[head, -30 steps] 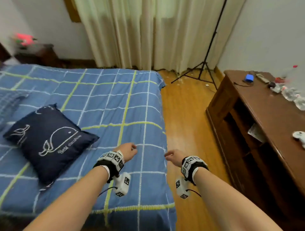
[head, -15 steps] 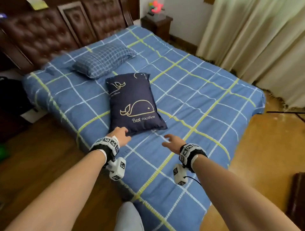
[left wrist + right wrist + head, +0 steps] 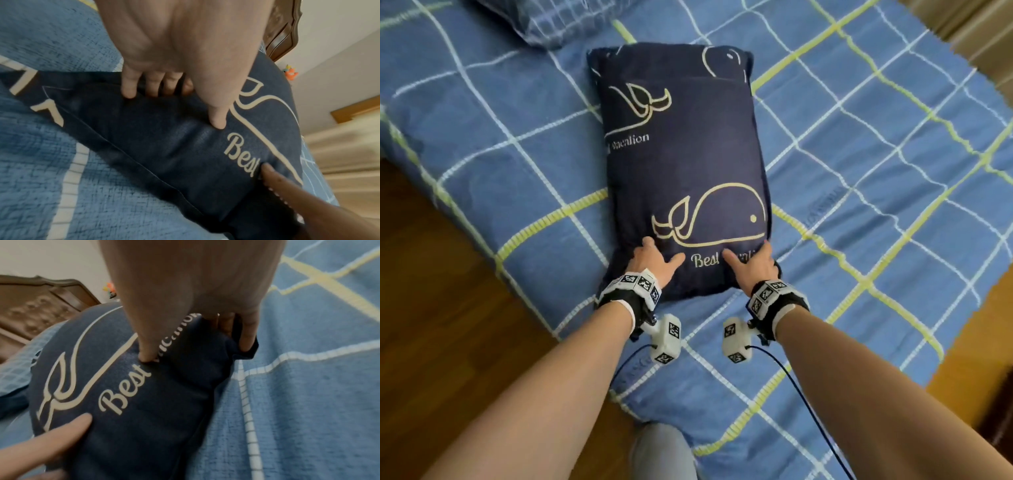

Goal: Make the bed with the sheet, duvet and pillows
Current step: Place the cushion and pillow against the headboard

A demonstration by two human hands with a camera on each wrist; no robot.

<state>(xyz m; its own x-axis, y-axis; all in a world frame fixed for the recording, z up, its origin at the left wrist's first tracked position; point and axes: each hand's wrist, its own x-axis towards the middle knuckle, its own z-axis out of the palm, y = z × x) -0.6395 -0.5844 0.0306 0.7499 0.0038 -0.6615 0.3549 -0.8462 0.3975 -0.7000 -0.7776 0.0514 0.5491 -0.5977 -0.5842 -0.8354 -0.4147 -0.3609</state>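
Observation:
A navy pillow (image 3: 681,164) printed with whale outlines lies lengthwise on the blue checked duvet (image 3: 859,192). My left hand (image 3: 654,262) grips its near left corner, thumb on top and fingers curled round the edge, as the left wrist view shows on the pillow (image 3: 164,146). My right hand (image 3: 751,262) grips the near right corner the same way, thumb pressed by the "Best" lettering on the pillow (image 3: 123,402), fingers tucked under the edge. A second pillow (image 3: 558,20) in blue check lies beyond it at the top of the head view.
The duvet covers the whole bed. Wooden floor (image 3: 441,308) runs along the bed's left side and at the right (image 3: 983,325). A brown padded headboard (image 3: 35,305) stands beyond the pillows. My knee (image 3: 664,452) shows at the bottom edge.
My view turned from the foot of the bed to the whale pillow. Both hands, free half a second ago, have reached forward and taken hold of its near corners.

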